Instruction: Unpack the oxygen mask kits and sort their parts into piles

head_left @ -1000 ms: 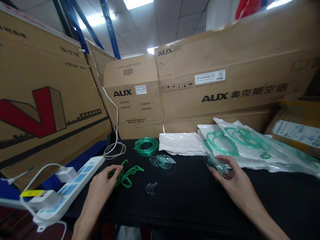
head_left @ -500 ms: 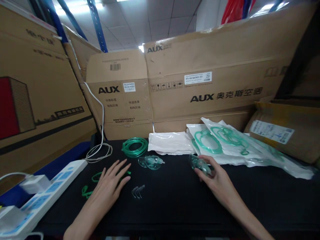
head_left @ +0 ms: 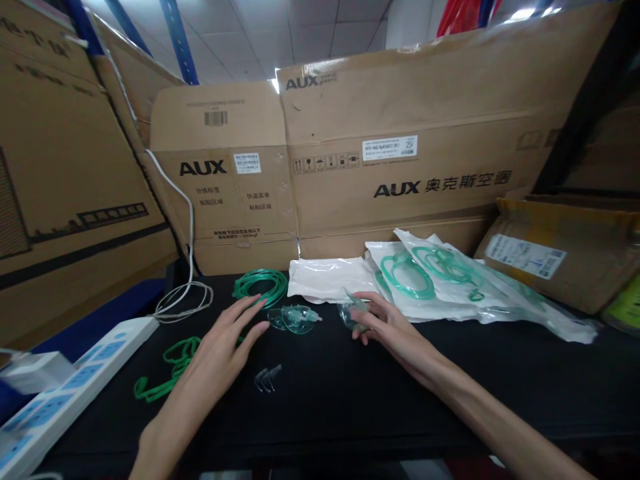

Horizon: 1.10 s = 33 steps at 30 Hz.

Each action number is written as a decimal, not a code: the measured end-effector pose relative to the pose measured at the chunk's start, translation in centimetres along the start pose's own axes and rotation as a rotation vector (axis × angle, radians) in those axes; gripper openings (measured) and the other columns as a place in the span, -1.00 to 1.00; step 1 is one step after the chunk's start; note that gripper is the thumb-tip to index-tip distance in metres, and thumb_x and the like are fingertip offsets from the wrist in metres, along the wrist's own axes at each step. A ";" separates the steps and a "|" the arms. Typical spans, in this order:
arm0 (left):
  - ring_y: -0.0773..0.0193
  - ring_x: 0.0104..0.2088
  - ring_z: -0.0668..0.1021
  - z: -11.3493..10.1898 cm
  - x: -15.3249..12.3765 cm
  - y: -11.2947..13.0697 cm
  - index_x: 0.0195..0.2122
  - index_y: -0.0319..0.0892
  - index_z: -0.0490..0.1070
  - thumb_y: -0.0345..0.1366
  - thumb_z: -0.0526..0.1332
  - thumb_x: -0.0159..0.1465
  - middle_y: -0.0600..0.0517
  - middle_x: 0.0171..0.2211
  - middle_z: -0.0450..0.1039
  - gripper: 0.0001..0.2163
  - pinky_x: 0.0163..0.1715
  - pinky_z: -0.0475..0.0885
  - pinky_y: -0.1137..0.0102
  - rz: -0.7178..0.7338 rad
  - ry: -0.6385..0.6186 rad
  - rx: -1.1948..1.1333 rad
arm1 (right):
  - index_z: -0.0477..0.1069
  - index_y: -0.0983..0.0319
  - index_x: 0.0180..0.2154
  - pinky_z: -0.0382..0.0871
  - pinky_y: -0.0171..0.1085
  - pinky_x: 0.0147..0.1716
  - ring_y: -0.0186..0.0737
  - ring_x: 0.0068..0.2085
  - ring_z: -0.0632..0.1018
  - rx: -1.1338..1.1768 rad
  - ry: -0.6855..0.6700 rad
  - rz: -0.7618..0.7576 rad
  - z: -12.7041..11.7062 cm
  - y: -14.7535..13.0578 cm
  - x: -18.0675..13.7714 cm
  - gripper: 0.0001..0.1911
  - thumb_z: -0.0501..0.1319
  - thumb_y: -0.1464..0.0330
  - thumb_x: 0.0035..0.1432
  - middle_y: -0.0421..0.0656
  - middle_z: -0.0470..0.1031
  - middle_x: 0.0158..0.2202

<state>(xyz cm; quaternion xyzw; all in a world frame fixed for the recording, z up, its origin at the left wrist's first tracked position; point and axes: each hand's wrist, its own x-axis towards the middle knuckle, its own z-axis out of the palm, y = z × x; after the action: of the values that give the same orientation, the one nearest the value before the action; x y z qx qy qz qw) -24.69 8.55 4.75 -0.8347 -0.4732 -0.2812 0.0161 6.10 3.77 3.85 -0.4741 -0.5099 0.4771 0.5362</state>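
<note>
My right hand (head_left: 377,320) grips a clear green oxygen mask (head_left: 349,315) by its side, a little above the black table. A second mask (head_left: 299,320) lies on the table just beyond the fingertips of my left hand (head_left: 227,343). That left hand is spread, palm down, with nothing visible in it. Behind its fingers rests a coil of green tubing (head_left: 261,287). Green elastic straps (head_left: 173,367) lie in a loose tangle left of the wrist, partly covered by the hand. Several small clear strips (head_left: 269,379) sit on the table between my hands.
Flat white packages (head_left: 327,279) and clear bags of green tubing (head_left: 440,277) lie at the back right. A white power strip (head_left: 95,383) runs along the left, with a looped cable (head_left: 185,303) behind it. Cardboard boxes (head_left: 410,133) wall the back; a smaller carton (head_left: 560,247) stands right.
My right hand has moved left with the mask, nearer to the one on the table. My left hand has shifted toward the coil, uncovering more of the green straps. The camera view has shifted slightly.
</note>
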 end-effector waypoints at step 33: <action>0.09 0.08 0.56 2.5 3.8 1.6 0.02 -0.04 0.55 -0.09 0.15 0.39 0.02 0.04 0.58 -0.70 0.14 0.37 0.23 0.013 -0.131 -0.317 | 0.32 0.16 0.20 0.36 -0.04 0.18 -0.04 0.14 0.49 -0.788 -0.192 -0.606 4.5 3.1 4.0 -0.59 0.19 0.42 0.34 0.00 0.47 0.13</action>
<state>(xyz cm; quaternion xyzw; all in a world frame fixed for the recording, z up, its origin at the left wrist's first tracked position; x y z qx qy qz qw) -20.76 11.35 4.83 -0.8463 -0.4176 -0.2972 -0.1451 1.65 8.12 1.26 -0.4251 -0.8129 0.1126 0.3818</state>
